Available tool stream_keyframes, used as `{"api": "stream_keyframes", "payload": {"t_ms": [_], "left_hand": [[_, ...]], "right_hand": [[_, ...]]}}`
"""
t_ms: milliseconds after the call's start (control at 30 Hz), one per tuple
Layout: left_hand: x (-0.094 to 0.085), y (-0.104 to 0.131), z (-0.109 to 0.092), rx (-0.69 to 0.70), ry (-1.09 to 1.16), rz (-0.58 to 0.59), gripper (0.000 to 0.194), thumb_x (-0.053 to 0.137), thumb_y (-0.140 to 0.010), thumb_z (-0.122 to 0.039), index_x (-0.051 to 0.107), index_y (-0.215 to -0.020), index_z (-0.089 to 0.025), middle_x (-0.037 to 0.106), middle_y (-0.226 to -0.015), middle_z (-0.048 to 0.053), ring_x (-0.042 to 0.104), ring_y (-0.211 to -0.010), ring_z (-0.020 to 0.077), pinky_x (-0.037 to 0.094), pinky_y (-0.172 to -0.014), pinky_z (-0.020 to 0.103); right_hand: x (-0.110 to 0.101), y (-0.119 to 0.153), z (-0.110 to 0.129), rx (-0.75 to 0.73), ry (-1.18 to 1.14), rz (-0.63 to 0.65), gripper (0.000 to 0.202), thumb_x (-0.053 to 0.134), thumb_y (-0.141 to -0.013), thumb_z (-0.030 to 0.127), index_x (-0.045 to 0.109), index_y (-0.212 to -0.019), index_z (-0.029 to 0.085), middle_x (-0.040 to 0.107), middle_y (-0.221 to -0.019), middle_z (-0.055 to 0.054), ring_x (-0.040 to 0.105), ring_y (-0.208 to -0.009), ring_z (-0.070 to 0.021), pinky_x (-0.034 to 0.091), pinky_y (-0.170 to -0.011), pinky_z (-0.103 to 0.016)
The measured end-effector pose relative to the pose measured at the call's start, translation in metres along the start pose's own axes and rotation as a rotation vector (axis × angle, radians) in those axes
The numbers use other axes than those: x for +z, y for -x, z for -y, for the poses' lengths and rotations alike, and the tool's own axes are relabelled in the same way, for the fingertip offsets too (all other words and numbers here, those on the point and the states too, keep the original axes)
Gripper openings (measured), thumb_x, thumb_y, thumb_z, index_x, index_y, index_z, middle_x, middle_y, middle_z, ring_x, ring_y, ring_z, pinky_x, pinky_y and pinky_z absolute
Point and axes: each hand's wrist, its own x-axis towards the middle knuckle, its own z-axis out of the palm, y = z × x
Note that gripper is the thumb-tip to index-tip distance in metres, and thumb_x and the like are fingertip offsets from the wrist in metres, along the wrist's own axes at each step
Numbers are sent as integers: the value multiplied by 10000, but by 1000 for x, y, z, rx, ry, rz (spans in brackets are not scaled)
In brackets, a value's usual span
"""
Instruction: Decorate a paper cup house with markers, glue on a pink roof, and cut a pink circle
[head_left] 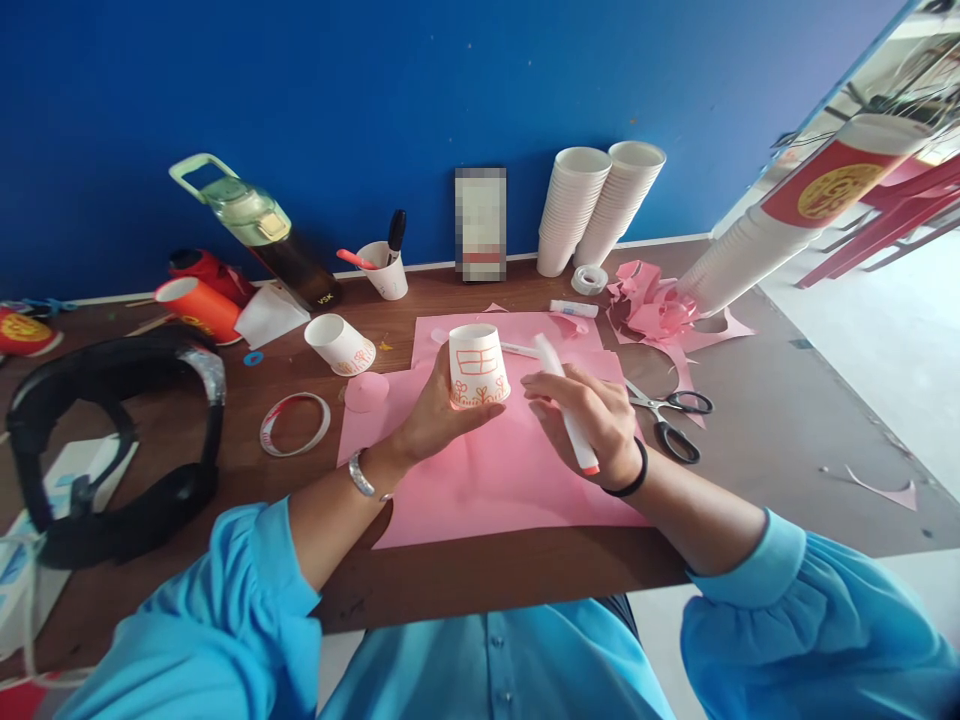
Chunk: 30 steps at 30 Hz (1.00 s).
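A white paper cup (pixel 478 362) is gripped in my left hand (pixel 439 415), its wider end down. An orange window-like drawing and a row of plants mark its side. My right hand (pixel 589 420) holds a white marker (pixel 571 425) with an orange end pointing down toward me, just right of the cup. Pink paper (pixel 480 490) lies beneath both hands. On the left, a second cup (pixel 337 345) with orange drawings lies tilted on its side.
Scissors (pixel 667 408) and pink scraps (pixel 652 300) lie to the right. Behind stand stacked cups (pixel 574 210), a tape roll (pixel 589 279), a pen cup (pixel 386 275) and a phone (pixel 481 225). A bottle (pixel 262 235), headset (pixel 127 530) and tape ring (pixel 295 424) are left.
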Motion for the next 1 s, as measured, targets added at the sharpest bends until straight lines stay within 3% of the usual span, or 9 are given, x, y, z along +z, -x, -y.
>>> {"api": "stream_keyframes", "payload": {"t_ms": [100,167,300,467,600,733,833,900,1000], "left_hand": [[-2,-1,5,-1,88,1,763,901,-762,-374,468,-1386,-302,623,-1271,64,622,-1188,263,531,-1012,457],[-3,-3,7,10,197,22,757,906,-753,-356,482,-1379,-328,638,-1285,51,645,-1190,264,527,-1044,483],[-5,-3,2,-23,397,113,665,867,-780,-393,536,-1355,-340,668,-1329,62,687,-1212,295,510,-1098,541],[-10,1,-5,-177,465,284,704,844,-753,-496,587,-1381,-309,673,-1391,128,632,-1328,386,536,-1065,562],[-12,1,-2,-201,495,372,742,838,-717,-584,627,-1352,-263,685,-1360,166,591,-1367,430,521,-1066,598],[-8,-1,2,-41,362,236,650,789,-814,-557,605,-1381,-300,616,-1452,126,530,-1430,371,463,-1145,574],[0,-2,2,119,181,60,793,896,-749,-446,521,-1438,-329,511,-1547,90,435,-1498,314,379,-1230,511],[6,-2,0,147,40,-10,905,950,-689,-386,470,-1454,-310,483,-1561,109,437,-1486,310,365,-1236,502],[9,0,-4,93,-109,-60,853,924,-722,-426,472,-1429,-272,525,-1513,139,495,-1426,323,414,-1191,513]], "right_hand": [[2,3,-6,114,-73,-1,251,527,-1057,189,581,-1293,252,781,-955,-38,745,-701,-148,608,-655,-277],[7,4,-14,230,-195,13,323,586,-1052,286,530,-1369,269,762,-1191,-88,779,-855,-174,648,-784,-328],[19,6,-35,290,-421,55,834,780,-875,578,364,-1523,257,503,-1580,-223,637,-1348,-320,585,-1072,-535],[23,7,-41,200,-507,140,994,833,-825,555,269,-1588,259,398,-1652,-246,435,-1535,-354,464,-1192,-610],[20,5,-36,151,-475,170,893,840,-863,433,321,-1564,243,527,-1550,-221,529,-1462,-325,503,-1162,-567],[18,2,-36,104,-274,128,816,812,-876,351,354,-1538,216,605,-1457,-220,608,-1357,-348,538,-1096,-579],[16,2,-34,56,-49,149,808,762,-879,288,335,-1558,191,599,-1465,-238,587,-1356,-402,532,-1057,-629],[16,4,-31,36,49,186,825,728,-888,273,298,-1586,184,590,-1482,-236,580,-1355,-419,532,-1036,-638],[15,5,-26,25,79,211,825,684,-932,292,236,-1621,215,578,-1508,-211,577,-1367,-409,516,-1057,-637]]}}
